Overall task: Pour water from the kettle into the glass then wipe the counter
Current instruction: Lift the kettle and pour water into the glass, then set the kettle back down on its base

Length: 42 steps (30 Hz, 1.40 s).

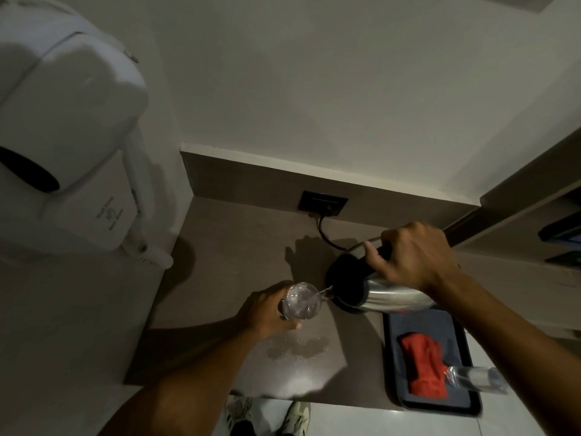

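Pour: water runs in a thin stream from the spout of the kettle [382, 295] into the glass [301, 301], so the first half of the task is in hand and not yet finished.
Right hand: the right hand [415, 258] has its grip clenched round the black handle, kettle tipped well over toward the left, spout low, so the stream falls a short way and lands inside the rim.
Left hand: the left hand [267, 309] wraps the glass from the left side, grip closed on it, bringing the mouth up to the spout; whether the base touches the worktop [239, 247] or is lifted just clear, I cannot quite tell in this dim light.
Glass: just beside the spout, mouth toward it, already holding a fair amount of water by the look of the bubbles.
Spill: a wet patch [298, 347] glistens on the worktop, just nearer the person than the glass, which is what the wiping will be for.
Cloth: a red cloth [423, 363] lies bunched on the dark tray [399, 357] at the right, near to hand for that second step.
Second glass: another clear tumbler [474, 379] lies on its side, across the near right corner of the tray, its mouth against the cloth.
Cord: a black cord [327, 237] runs from the wall socket [323, 202] toward the spot behind the kettle, probably to its base.
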Each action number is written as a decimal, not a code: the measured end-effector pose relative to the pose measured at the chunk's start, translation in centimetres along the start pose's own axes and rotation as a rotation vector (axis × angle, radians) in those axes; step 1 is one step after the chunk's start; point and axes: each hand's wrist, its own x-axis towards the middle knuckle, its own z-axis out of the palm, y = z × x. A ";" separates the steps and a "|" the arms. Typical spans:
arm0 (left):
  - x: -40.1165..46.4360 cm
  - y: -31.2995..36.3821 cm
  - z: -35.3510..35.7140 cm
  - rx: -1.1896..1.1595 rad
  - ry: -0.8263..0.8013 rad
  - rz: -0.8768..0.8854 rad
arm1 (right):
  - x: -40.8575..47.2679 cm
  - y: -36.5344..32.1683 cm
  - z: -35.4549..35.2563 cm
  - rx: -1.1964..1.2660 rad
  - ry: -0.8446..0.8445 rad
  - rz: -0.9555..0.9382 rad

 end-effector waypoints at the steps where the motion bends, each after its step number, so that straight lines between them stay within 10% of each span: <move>1: 0.0 0.0 0.0 0.000 0.005 0.003 | -0.2 0.0 0.2 0.017 -0.009 0.012; 23: 0.0 0.1 0.2 -0.022 0.016 0.016 | -7.7 4.8 9.3 1.064 0.217 0.877; 42: 0.3 0.2 1.2 -0.028 0.068 -0.035 | -7.4 9.0 13.9 1.256 0.291 1.011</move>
